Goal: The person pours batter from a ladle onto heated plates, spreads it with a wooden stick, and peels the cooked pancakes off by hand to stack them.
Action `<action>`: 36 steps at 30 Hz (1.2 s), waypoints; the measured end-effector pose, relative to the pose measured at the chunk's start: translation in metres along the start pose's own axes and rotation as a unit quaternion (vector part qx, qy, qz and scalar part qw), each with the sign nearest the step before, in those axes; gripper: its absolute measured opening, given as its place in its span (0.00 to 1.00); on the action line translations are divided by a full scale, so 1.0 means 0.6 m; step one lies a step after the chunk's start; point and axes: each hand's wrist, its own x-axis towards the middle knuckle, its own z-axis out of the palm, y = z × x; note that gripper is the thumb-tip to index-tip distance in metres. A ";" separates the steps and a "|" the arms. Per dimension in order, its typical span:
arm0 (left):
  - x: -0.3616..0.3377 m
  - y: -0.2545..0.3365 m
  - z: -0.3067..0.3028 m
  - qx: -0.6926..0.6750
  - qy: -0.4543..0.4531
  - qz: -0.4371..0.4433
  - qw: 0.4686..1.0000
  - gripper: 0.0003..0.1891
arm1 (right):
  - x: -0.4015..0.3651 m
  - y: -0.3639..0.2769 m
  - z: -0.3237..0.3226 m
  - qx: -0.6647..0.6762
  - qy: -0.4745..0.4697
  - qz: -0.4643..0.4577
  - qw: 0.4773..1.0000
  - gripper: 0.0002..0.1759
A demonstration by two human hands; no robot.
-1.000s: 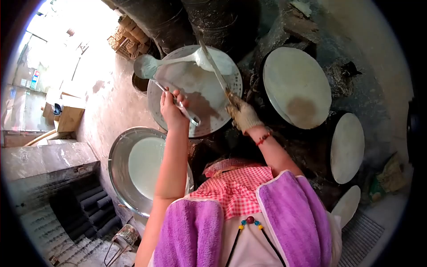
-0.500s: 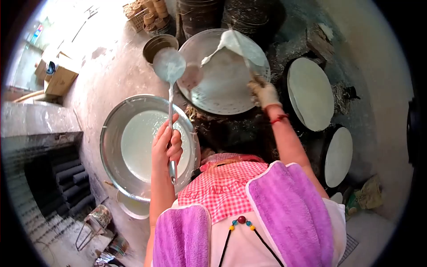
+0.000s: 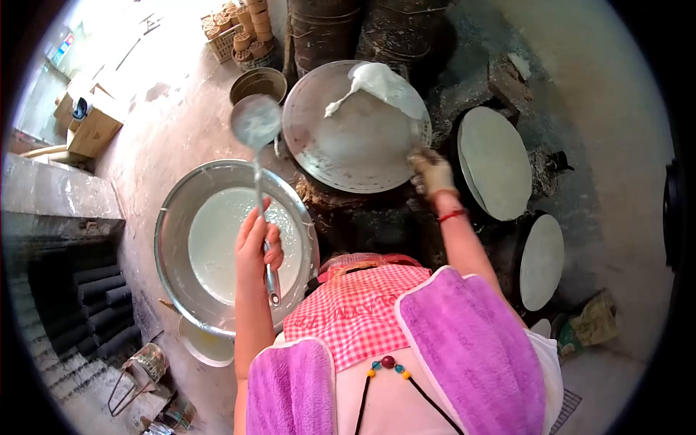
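My left hand (image 3: 257,243) is closed around the handle of a metal ladle (image 3: 255,122). Its round bowl is coated with white batter and hangs beyond the large metal basin (image 3: 165,239), which contains more white batter (image 3: 228,239). My right hand (image 3: 433,174), in a pale, stained glove, is closed at the right rim of a round metal griddle (image 3: 348,145). Motion blurs whatever thin thing its fingers grip. A white patch of batter (image 3: 380,81) with a narrow tail lies on the far part of the griddle.
Two round pans with pale sheets (image 3: 496,163) (image 3: 542,261) stand to the right. A dark bucket (image 3: 259,85) is beside the griddle, with drums (image 3: 326,32) behind. A white bowl (image 3: 206,341) sits below the basin. Black cylinders (image 3: 109,297) are stacked at left.
The whole view has shifted slightly. My right hand has come lower along the griddle's right rim, and the thin blurred tool that crossed the batter is no longer over it. The ladle stays in my left hand.
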 end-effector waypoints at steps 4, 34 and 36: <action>0.004 -0.046 -0.039 -0.080 0.119 0.006 0.990 0.17 | -0.011 -0.030 0.069 0.019 -0.085 0.026 0.996 0.27; -0.158 -0.130 0.049 -0.149 0.392 0.329 0.846 0.14 | 0.132 -0.075 -0.063 -0.005 -0.239 0.042 0.970 0.22; -0.151 -0.122 0.048 -0.155 0.370 0.329 0.855 0.15 | 0.121 -0.056 -0.009 -0.024 -0.271 0.027 0.962 0.22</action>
